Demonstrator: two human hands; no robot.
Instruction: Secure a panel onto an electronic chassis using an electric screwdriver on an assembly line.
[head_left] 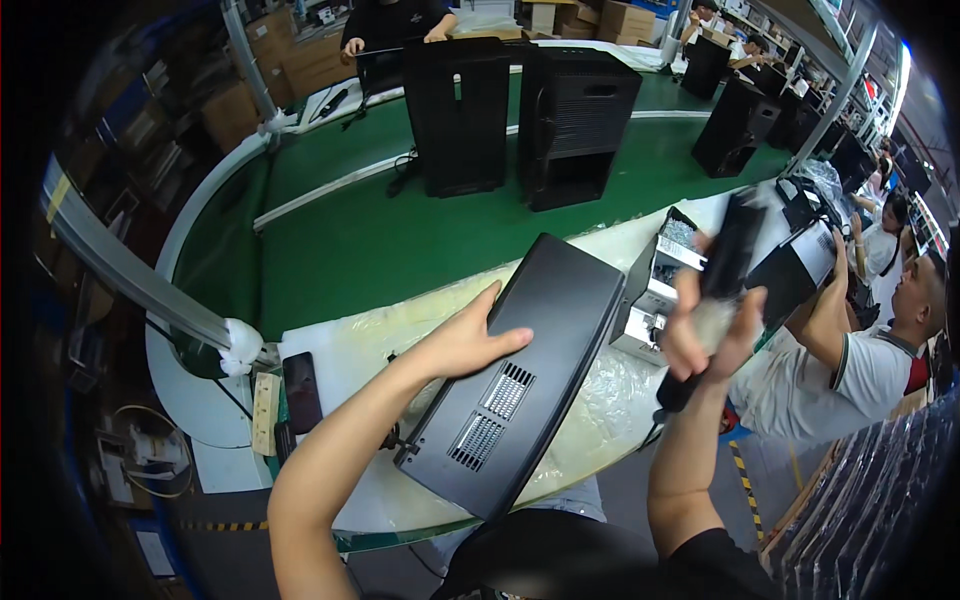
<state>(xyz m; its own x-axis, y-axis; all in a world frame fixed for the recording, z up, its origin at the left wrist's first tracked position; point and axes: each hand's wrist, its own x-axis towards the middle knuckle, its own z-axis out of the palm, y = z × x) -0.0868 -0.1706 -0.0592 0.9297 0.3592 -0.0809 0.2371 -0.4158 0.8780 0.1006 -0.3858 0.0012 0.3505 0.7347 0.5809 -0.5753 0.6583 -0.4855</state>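
A slim black computer case (540, 330) lies slanted on the padded worktop before me, two vent grilles on its upper face. My left hand (480, 335) holds its left edge, thumb on the top face and index finger stretched along the side; the other fingers are hidden. My right hand (715, 340), raised right of the case, is wrapped round a long black object (735, 245). Motion blurs both, so its exact kind does not show. Beside the case, under my right hand, an open metal chassis (640, 325) shows its inner parts.
Black computer towers (460, 120) stand on the green conveyor (330, 255) beyond the worktop. A co-worker (850, 350) handles another case at right; another person (395, 30) stands across the belt. A metal post (130, 260), a power strip (264, 415) and a dark phone-like slab (301, 390) are at left.
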